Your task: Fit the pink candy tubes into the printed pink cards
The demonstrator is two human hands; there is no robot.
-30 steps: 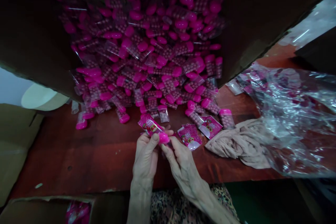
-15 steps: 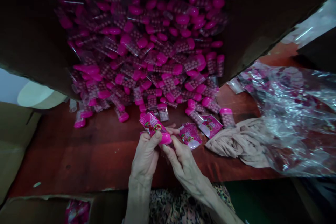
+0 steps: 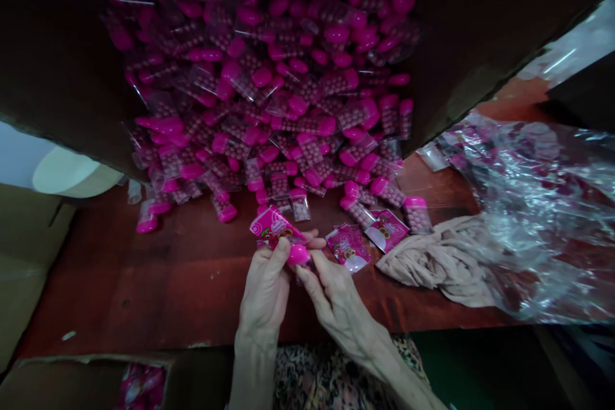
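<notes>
Pink-capped tube (image 3: 276, 230) in a printed pink sachet, pinched between left hand (image 3: 263, 301) and right hand (image 3: 334, 300) above a red-brown table (image 3: 168, 288). Fruit graphic on label; wording seemingly too small to read. Just right: loose sachets (image 3: 348, 248). Beyond grip: heaped tubes (image 3: 264, 96).

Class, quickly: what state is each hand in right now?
Left hand: closed, holding a pink-capped tube in a printed packet.
Right hand: closed, pinching the same pink cap.
</notes>
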